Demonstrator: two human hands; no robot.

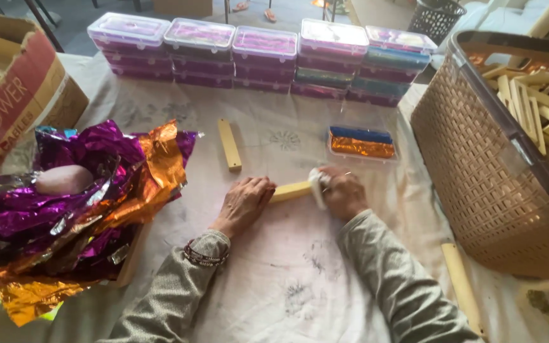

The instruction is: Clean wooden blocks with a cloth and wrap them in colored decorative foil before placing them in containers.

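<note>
1. Far left of frame: one open cardboard box (14,95), and below it one heap of crumpled purple and orange foil sheets (77,216). Sheets overlapped too much to count. One pale pink lump (63,180) sat in the heap, kind unclear.
2. Centre: my left hand (244,202) lay curled over the left end of one wooden stick (290,190), pinning it flat to the cloth-covered table (287,279) so it wouldn't slide.
3. One spare stick (229,145) lay just above, apart from my hands.
4. My right hand (343,192) was closed around a white cloth wad (316,185), pressed on the stick's right end.
5. Top row: five stacks of clear lidded boxes (265,54), within reach. One open tray (361,143) with blue and orange foil sat centre right.
6. Right: one woven basket (478,171) full of sticks, uncountable. One more stick (462,286) lay lower right.
</note>
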